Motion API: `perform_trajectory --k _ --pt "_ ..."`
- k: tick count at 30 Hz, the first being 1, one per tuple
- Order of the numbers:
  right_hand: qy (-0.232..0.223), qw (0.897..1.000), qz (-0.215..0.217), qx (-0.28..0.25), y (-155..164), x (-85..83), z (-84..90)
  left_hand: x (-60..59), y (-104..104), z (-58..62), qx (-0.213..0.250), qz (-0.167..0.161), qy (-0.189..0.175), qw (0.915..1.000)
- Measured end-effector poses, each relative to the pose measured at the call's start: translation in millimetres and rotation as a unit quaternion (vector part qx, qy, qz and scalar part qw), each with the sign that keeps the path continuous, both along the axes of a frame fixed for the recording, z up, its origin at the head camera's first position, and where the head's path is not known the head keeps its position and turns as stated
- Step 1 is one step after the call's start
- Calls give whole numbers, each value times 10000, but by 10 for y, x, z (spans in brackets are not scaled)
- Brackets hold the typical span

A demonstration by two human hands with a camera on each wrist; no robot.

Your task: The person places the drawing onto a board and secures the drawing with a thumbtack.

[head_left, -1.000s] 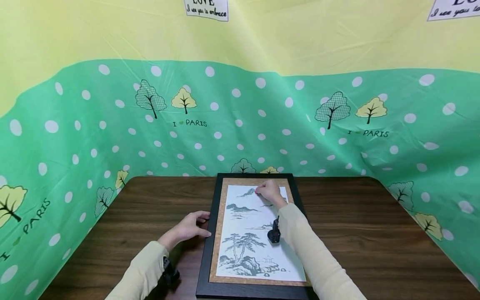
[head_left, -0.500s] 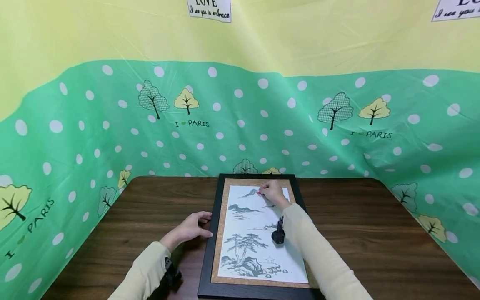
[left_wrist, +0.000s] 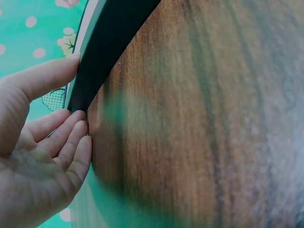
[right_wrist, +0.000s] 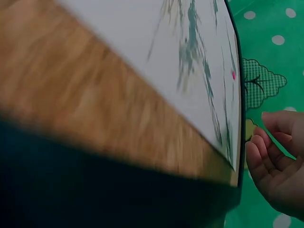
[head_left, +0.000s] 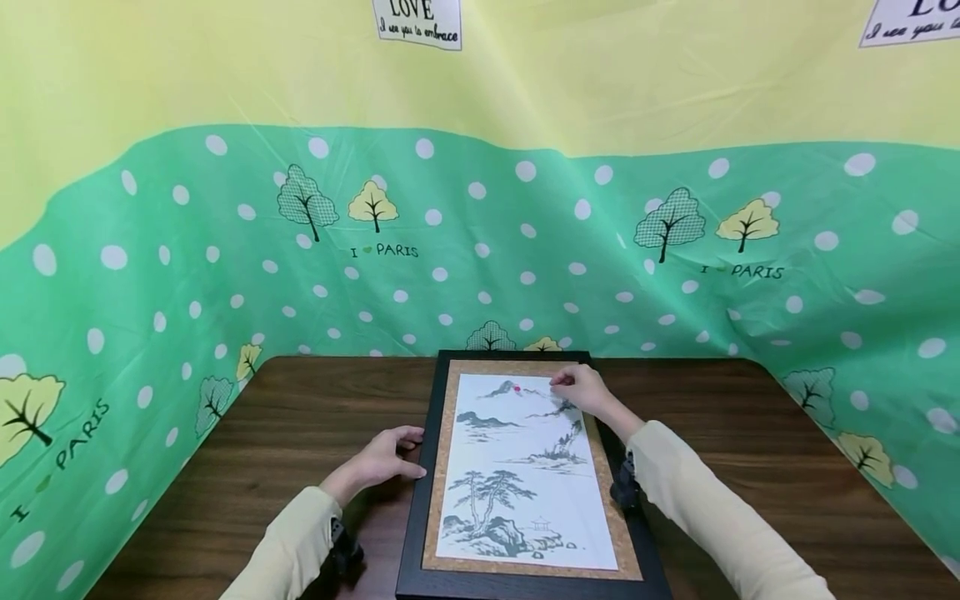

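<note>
A sheet of white paper with an ink landscape (head_left: pixel 480 450) lies on a cork board (head_left: pixel 540 572) inside a black frame (head_left: pixel 525 587). A small red push pin (head_left: pixel 517 389) stands near the paper's top, on the drawn mountain; the right wrist view shows the pin (right_wrist: pixel 233 75) too. My left hand (head_left: pixel 378 458) rests against the frame's left side, thumb and fingers spread apart; in the left wrist view its fingertips (left_wrist: pixel 78 116) touch the black edge. Over the paper's upper right corner hovers my right hand (head_left: pixel 585 390), fingers loosely bent, nothing visible between them.
The frame lies on a dark brown wooden table (head_left: pixel 735 442). Behind and around the table hangs a green and yellow cloth (head_left: pixel 480 192) with dots and trees. A dark wrist camera (head_left: pixel 626 483) sits by the frame's right side, another (head_left: pixel 345 546) below the left hand.
My right hand has let go of the red pin and moved right, toward the paper's upper right corner. The pin stays standing on the paper. My left hand keeps its place at the frame.
</note>
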State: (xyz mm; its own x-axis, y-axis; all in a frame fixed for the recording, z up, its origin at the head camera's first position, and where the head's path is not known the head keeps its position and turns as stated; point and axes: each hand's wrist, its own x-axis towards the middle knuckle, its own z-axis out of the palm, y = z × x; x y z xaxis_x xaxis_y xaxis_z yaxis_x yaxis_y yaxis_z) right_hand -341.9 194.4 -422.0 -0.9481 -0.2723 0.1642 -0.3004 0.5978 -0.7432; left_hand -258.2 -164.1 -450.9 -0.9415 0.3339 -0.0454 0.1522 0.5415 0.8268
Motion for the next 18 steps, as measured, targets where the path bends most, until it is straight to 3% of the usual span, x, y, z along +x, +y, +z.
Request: perform_trajectory --k 6,18 --pt "110 9994 -103 312 255 75 36 -4 6 -22 12 19 15 10000" --pt "485 9966 -365 558 783 383 111 15 5 0 40 6 -42 10000"
